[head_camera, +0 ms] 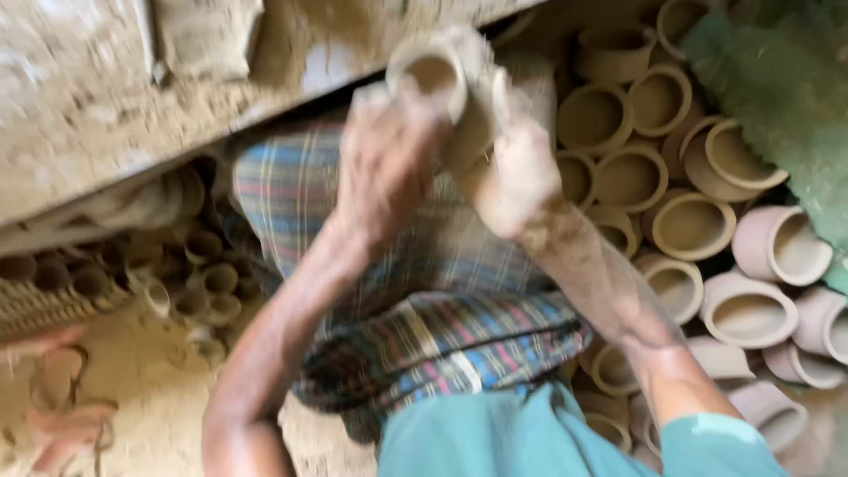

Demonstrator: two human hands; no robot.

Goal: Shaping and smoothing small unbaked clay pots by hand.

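A dusty earthen floor (pixel 150 397) is seen, overhung at the upper left by a clay-smeared slab (pixel 97 97). To the right, a heap of unfired clay pots (pixel 689 221) is stacked on its side, mouths turned toward the camera, running from tan pots near the middle to pinkish ones at the far right. A smaller cluster of dark little cups (pixel 190 283) is lodged under the slab at the left. A green, rough-textured sheet (pixel 786 97) is noted at the upper right corner. A plaid cloth (pixel 424 309) is spread over the lap in the centre, and teal fabric (pixel 530 442) is seen at the lower edge.

A small clay cup (pixel 433 75) is held raised above the lap, just under the edge of the slab, its open mouth tilted toward the camera. The left hand (pixel 384 168) is closed around the cup from below and from the left, fingers wrapped on its wall. The right hand (pixel 517 168), coated in pale clay, is pressed against the cup's right side; owing to motion blur, the exact curl of its fingers cannot be told, though contact with the cup is apparent. Both forearms are smeared with clay.
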